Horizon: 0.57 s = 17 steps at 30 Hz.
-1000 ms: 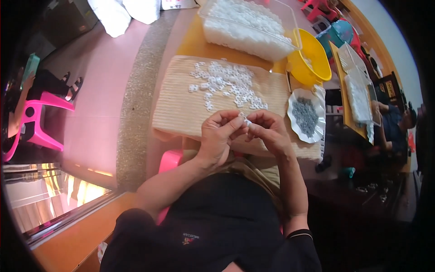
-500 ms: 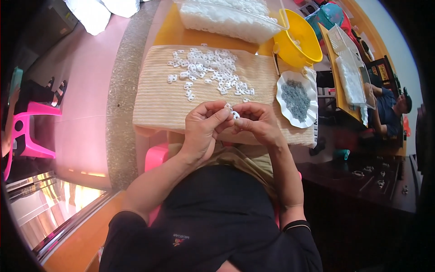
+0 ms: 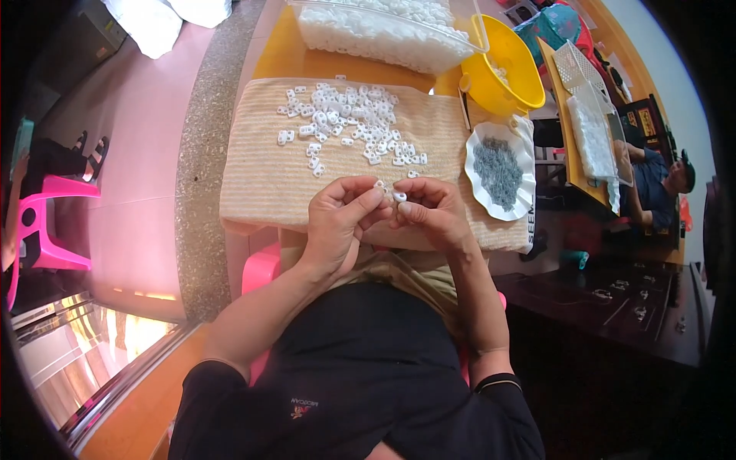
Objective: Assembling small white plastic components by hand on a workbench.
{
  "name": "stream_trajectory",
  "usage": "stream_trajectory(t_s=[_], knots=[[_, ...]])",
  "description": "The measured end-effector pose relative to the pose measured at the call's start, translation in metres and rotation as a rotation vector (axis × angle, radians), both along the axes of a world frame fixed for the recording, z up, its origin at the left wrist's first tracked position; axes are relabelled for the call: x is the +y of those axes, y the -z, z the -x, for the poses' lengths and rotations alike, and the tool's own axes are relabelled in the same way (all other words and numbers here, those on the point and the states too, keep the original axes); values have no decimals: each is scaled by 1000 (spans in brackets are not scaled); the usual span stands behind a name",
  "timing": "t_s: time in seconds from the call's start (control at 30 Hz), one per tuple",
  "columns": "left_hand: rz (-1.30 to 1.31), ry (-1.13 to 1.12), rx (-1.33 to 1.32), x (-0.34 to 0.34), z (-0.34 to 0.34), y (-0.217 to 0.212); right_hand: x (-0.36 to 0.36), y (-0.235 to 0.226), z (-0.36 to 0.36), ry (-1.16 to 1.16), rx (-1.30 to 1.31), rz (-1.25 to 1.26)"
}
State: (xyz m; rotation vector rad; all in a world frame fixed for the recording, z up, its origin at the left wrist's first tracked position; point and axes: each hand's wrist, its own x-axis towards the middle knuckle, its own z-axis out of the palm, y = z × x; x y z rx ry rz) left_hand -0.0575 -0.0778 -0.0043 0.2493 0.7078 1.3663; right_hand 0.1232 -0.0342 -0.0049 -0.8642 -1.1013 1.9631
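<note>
My left hand (image 3: 339, 222) is closed, thumb against forefinger, pinching a small white plastic piece (image 3: 379, 185). Close beside it, my right hand (image 3: 435, 215) grips another small white plastic piece with a hole (image 3: 399, 197) between thumb and fingers. A narrow gap shows between the two fingertips. Both hands are over the near edge of a beige striped cloth (image 3: 253, 176). Beyond them lies a loose heap of similar white two-holed pieces (image 3: 356, 107). To the right, a white wavy-rimmed plate (image 3: 523, 201) holds a pile of tiny grey metal-looking parts (image 3: 500, 172).
A clear plastic bin (image 3: 368, 46) full of white pieces stands at the back, beside a yellow basin (image 3: 529, 84). On the right, another person (image 3: 655, 184) sits at a table with a white tray. A pink stool (image 3: 57, 230) is at the left.
My fingertips have drawn slightly apart, widening the gap between the two white pieces. The whole view has shifted a little; the heap and plate look unchanged.
</note>
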Motion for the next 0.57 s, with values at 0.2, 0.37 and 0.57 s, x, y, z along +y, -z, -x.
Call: stream_trajectory(t_s=[0.2,0.37,0.57], knots=[[24,0,0,15,0,6,11,0,4,43,-37,-13],[7,24,10,21,4,7,16,3,8,87,-72,-92],[34,33,59,20,5,1,13,-1,13,121,-93,-63]])
